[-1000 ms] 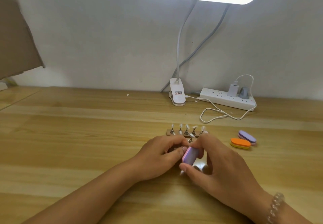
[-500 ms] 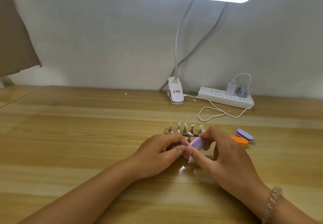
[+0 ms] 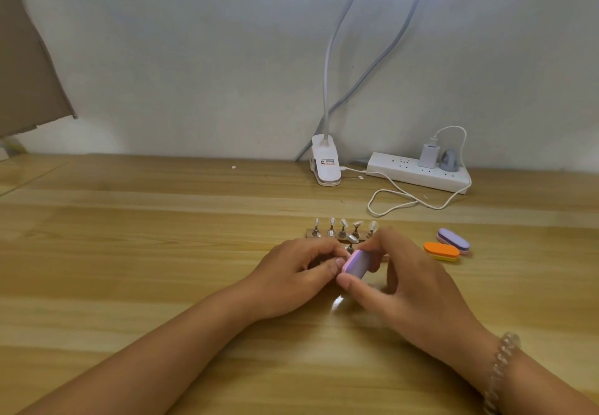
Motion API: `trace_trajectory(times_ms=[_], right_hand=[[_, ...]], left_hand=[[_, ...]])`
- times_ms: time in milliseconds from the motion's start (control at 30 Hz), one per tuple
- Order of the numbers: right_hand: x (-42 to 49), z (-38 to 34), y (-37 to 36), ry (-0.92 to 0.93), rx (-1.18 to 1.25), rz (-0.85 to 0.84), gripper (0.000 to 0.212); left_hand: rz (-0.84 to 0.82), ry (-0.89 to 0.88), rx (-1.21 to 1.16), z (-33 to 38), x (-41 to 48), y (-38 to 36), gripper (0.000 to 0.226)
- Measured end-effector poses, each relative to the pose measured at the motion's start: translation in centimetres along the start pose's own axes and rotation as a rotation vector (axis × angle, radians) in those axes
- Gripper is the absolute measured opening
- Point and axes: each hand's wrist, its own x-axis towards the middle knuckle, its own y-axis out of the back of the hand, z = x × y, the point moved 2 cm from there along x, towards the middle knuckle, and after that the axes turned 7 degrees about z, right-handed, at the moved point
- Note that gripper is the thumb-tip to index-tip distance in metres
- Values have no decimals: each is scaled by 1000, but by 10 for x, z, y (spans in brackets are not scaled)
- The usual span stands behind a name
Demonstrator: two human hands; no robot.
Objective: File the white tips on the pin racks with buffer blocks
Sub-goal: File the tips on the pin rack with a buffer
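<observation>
Right hand pinches an oval pink-and-lilac buffer block; left hand curls beside it, grip unclear. Wooden pin rack stands at twelve o'clock.

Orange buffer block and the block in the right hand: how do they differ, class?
Orange block lies flat on the table; held block is tilted, pinched by the right hand. Orange block has a yellow layer; held block is lilac and pink. Both are rounded, layered blocks.

The pin rack carries small white tips on upright pins. A lilac buffer block is tilted just in front of the rack. An orange block and a purple block lie side by side to the rack's right.
</observation>
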Motion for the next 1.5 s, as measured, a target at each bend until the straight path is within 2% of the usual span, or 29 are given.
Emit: trace_trajectory(times_ms=[100,233,367,500,633,800,933,1033,1167,1300,1433,1500], right_hand=[[2,4,1,-36,-4,53,34],[-2,-5,-3,58,-22,-51,38],[3,4,1,-51,48,49,33],[-1,-3,-4,49,13,-41,40],[5,4,1,-47,109,71,33],[-1,-2,-2,50,69,-8,36],[3,1,0,5,34,84,34],[1,-5,-1,91,-19,33,36],[3,-2,1,7,61,76,35],[2,-6,-1,75,-2,42,36],[3,0,0,-36,46,75,30],[1,-2,-1,16,2,43,32]], left_hand=[[-4,8,-5,0,0,0,22],[-7,1,-2,0,0,0,27],[-10,11,-5,1,0,0,22],[-4,5,10,1,0,1,27],[-4,8,10,2,1,0,22],[-1,4,43,1,0,-1,28],[-2,-1,55,2,0,-2,28],[-8,9,53,1,0,-1,28],[-5,4,68,2,-1,-2,31],[-16,14,50,2,0,-2,32],[-8,9,37,3,0,-1,27],[-9,20,41,3,0,-1,30]])
